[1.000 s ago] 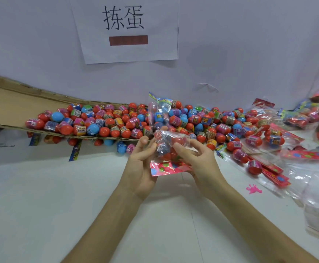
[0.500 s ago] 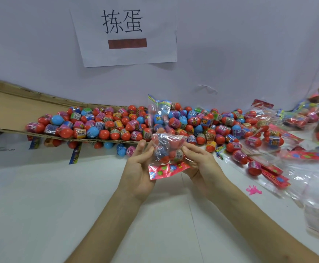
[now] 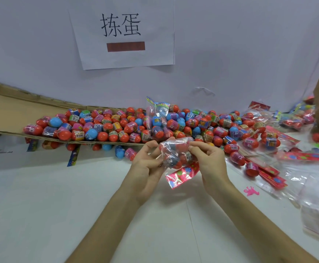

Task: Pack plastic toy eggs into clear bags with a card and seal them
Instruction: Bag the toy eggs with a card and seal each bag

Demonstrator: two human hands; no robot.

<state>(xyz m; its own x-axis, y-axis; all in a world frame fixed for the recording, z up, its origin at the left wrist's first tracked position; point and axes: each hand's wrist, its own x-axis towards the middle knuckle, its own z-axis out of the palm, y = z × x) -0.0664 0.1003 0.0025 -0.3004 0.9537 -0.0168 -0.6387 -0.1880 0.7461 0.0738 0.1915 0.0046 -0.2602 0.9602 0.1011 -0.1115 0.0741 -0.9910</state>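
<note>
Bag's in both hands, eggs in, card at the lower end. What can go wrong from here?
1. The left hand and right hand pinch the clear bag by the fingertips above the table; a slip may spill its eggs.
2. The card sits tilted at the bag's lower end; it could crease or foul the seal.
3. Loose eggs crowd the cardboard edge just behind the hands; a nudge could roll more off.

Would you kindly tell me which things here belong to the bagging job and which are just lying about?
Job: clear bag of eggs, held by left hand and right hand; red card below it; loose eggs pile; spare cards; empty bags.
Lying about: paper sign; pink toy figure; cardboard sheet.
</note>
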